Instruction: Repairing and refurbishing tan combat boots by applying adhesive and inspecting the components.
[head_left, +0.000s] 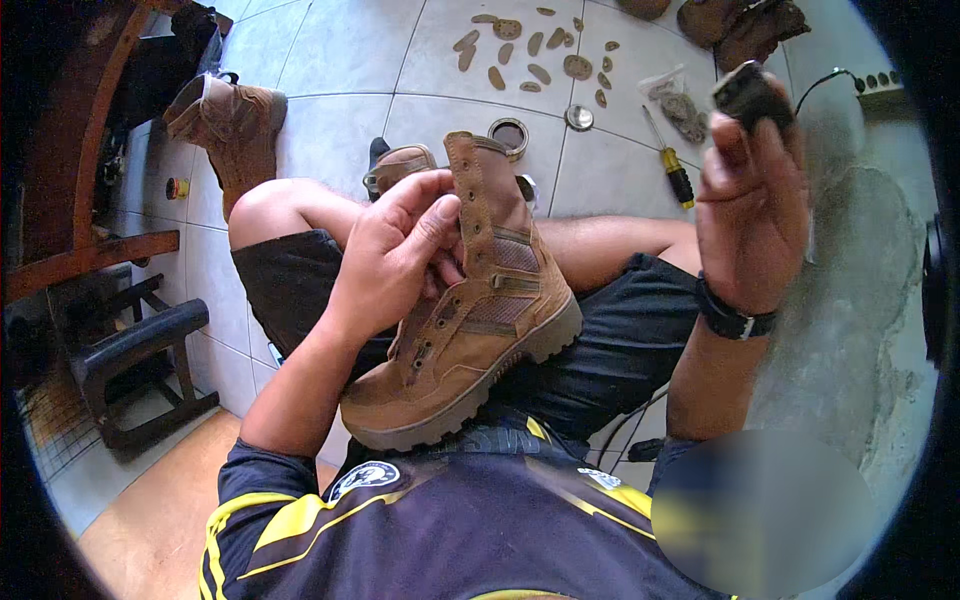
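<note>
A brown lace-up boot (515, 300) without laces in its visible eyelets lies on its side across my lap, toe toward lower left. My left hand (400, 240) grips its upper beside the eyelet row, thumb outside and some fingers hidden in the opening. My right hand (748, 210) is raised at the right, away from the boot, closed on a small dark shiny object (745, 95) that I cannot identify.
On the tiles are several tan cut pieces (538, 73), an open tin (508, 140), a metal lid (579, 117), a screwdriver (676, 175), a bag (680, 108) and another boot (235, 135). A wooden frame (100, 255) and black stand (140, 355) stand left; a power strip (880, 95) lies right.
</note>
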